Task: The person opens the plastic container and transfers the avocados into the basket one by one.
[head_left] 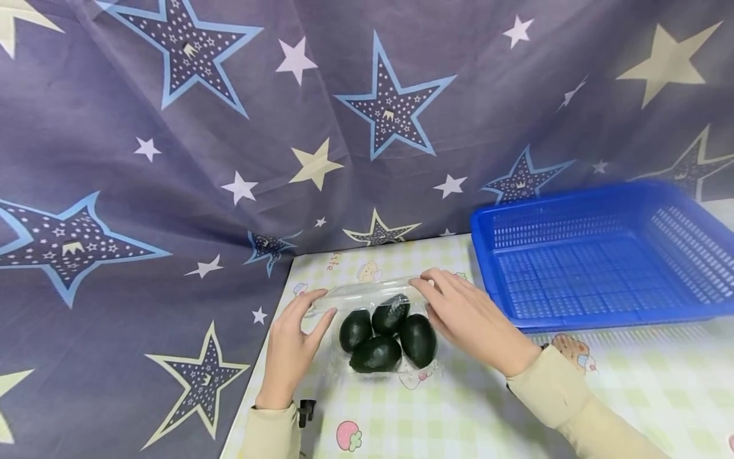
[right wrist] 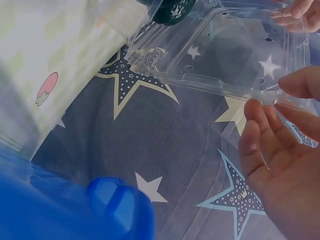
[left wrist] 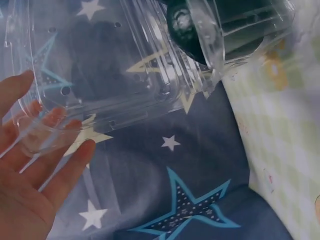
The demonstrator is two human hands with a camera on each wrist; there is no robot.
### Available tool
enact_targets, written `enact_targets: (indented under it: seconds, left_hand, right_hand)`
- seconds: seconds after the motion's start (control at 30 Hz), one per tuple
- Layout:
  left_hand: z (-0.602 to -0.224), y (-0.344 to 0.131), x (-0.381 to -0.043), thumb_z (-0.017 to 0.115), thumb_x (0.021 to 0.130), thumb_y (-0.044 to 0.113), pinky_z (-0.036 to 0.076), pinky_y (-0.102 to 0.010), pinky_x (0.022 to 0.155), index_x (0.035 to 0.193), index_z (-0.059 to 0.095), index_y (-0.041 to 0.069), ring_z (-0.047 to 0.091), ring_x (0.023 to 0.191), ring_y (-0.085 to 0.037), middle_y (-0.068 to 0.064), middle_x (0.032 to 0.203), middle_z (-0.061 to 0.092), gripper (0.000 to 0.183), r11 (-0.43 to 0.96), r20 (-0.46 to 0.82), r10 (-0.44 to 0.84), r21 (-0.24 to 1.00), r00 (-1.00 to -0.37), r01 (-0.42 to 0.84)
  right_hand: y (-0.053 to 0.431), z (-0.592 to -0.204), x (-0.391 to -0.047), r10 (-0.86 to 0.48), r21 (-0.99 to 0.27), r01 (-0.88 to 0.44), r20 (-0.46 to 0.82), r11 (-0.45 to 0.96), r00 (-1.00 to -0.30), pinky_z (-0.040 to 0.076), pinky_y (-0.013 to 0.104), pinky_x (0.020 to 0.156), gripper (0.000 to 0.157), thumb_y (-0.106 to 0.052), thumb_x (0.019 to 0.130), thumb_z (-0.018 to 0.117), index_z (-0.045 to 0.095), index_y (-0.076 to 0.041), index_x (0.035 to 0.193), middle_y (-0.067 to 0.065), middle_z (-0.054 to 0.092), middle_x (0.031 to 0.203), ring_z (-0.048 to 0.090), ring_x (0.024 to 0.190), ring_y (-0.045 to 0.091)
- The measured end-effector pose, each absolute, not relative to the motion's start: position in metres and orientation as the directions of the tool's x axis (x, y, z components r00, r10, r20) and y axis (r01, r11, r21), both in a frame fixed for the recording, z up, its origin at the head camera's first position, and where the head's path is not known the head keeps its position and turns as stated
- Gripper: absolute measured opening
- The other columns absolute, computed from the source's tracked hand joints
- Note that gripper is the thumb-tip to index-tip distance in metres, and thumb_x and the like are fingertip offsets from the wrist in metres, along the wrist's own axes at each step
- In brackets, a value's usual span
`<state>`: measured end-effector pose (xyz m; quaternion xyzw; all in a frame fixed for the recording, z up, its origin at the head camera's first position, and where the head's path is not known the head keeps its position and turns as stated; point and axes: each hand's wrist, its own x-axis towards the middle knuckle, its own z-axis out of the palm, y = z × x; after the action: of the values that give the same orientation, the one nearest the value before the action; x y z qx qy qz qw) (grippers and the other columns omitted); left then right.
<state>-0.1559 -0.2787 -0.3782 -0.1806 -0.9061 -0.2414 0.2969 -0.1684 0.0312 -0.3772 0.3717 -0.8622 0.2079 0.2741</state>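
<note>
A clear plastic clamshell box (head_left: 404,366) sits on the table with several dark green avocados (head_left: 375,354) inside. Its hinged lid (head_left: 369,291) stands raised at the far side; both wrist views show the lid's see-through panel against the starry cloth. At the lid's left corner, my left hand (head_left: 289,347) holds the edge, thumb on one face and fingertips (left wrist: 86,147) behind the plastic. My right hand (head_left: 470,319) pinches the opposite corner between thumb and fingers, as the right wrist view shows. An avocado (right wrist: 174,11) shows at the top of that view.
To the right stands a blue plastic basket (head_left: 573,271) with slotted walls, close to my right forearm. A green checked tablecloth (head_left: 424,414) covers the table. Behind and to the left hangs a dark cloth (head_left: 189,159) printed with stars.
</note>
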Motion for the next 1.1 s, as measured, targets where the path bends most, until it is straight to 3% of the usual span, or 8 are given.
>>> enact_targets:
  seconds: [0.17,0.37,0.57,0.77,1.1]
  left_hand:
    - [-0.381,-0.279,-0.163,0.077,0.088,0.021,0.057,-0.037,0.090,0.123,0.069,0.013,0.067,0.104,-0.024,-0.003,0.118,0.070,0.036,0.756,0.625,0.162,0.418,-0.763,0.503]
    - [-0.382,-0.280,-0.172,0.071,0.093,0.016,0.056,-0.031,0.095,0.128,0.066,0.014,0.065,0.110,-0.025,-0.005,0.124,0.068,0.035,0.679,0.617,0.141,0.509,-0.774,0.529]
    - [-0.381,-0.280,-0.180,0.056,0.102,0.012,0.052,-0.022,0.098,0.131,0.064,0.012,0.065,0.112,-0.024,-0.005,0.128,0.066,0.030,0.652,0.614,0.108,0.549,-0.782,0.522]
    - [-0.381,-0.279,-0.188,0.054,0.101,0.004,0.047,-0.016,0.103,0.131,0.063,0.009,0.060,0.121,-0.025,-0.008,0.131,0.064,0.031,0.595,0.628,0.077,0.594,-0.774,0.542]
    - [-0.374,-0.275,-0.200,0.047,0.106,0.015,0.050,-0.017,0.099,0.135,0.061,0.013,0.062,0.119,-0.023,-0.003,0.132,0.064,0.032,0.630,0.634,0.092,0.560,-0.768,0.538]
  right_hand:
    - [0.031,-0.376,-0.173,-0.508,-0.181,-0.737,0.618,0.651,-0.600,0.060,0.028,0.072,0.046,0.000,0.089,0.064,0.052,-0.006,0.133,0.008,0.055,0.118,0.062,0.092,0.019]
    - [0.033,-0.375,-0.179,-0.476,-0.220,-0.725,0.625,0.653,-0.619,0.061,0.027,0.067,0.045,0.001,0.092,0.060,0.049,-0.005,0.136,0.010,0.053,0.122,0.066,0.083,0.021]
    - [0.033,-0.374,-0.181,-0.434,-0.291,-0.713,0.629,0.638,-0.645,0.061,0.034,0.083,0.046,-0.006,0.098,0.057,0.043,0.000,0.141,0.013,0.053,0.127,0.065,0.096,0.024]
    - [0.033,-0.376,-0.184,-0.422,-0.314,-0.692,0.609,0.650,-0.672,0.059,0.037,0.092,0.052,-0.010,0.100,0.055,0.035,0.000,0.147,0.015,0.052,0.129,0.063,0.105,0.026]
    - [0.032,-0.381,-0.191,-0.402,-0.367,-0.690,0.606,0.624,-0.686,0.055,0.036,0.100,0.063,-0.006,0.100,0.053,0.022,0.002,0.154,0.020,0.048,0.132,0.060,0.112,0.027]
